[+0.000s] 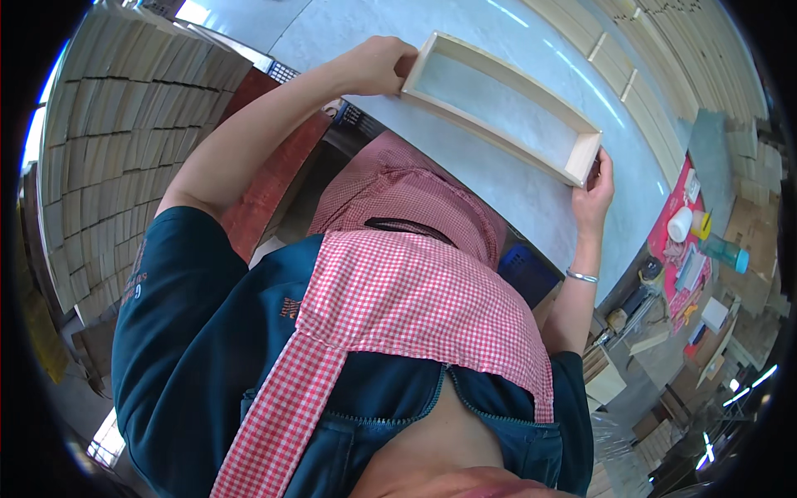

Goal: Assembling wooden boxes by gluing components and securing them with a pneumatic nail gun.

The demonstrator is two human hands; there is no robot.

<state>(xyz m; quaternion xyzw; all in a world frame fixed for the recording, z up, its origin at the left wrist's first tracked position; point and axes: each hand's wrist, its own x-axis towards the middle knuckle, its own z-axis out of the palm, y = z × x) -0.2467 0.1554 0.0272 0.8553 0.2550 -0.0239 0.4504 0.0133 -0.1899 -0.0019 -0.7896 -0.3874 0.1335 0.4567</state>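
A long, narrow pale wooden box frame [496, 130] is tilted over the pale, shiny tabletop [365, 124], and the bluish-white surface shows inside its four walls. My left hand [388, 65] grips its left short end, with the fingertips partly hidden at the wood. At the opposite short end, my right hand [594, 187] is closed around the outer face near the corner. I cannot tell whether the frame's lower edge touches the table.
Tall stacks of thin wooden slats [133, 124] stand at the left. More light wood boards [681, 50] lie along the far right side. On a red cloth at the right are a white cup [680, 224] and a teal-capped bottle [724, 251]. A dark blue basket [528, 274] is under the table edge.
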